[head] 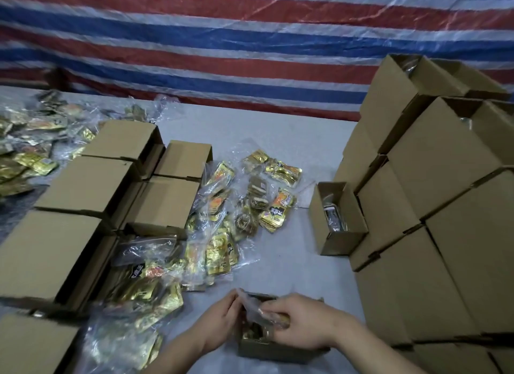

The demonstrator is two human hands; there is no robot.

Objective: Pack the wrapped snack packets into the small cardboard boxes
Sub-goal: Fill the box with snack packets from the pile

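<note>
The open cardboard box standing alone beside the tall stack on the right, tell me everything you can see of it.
The open cardboard box is small, plain brown corrugated card, and it stands upright on the grey table with its top open. Inside lie clear-wrapped snack packets, dim and hard to make out. Its right side sits close against the stack of cardboard boxes; whether they touch cannot be told. Neither hand touches it.

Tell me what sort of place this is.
Probably a makeshift packing station, not a shop: stacked cardboard boxes fill the right, bagged snack packets lie loose on the table, and a striped tarpaulin serves as the back wall.
</note>
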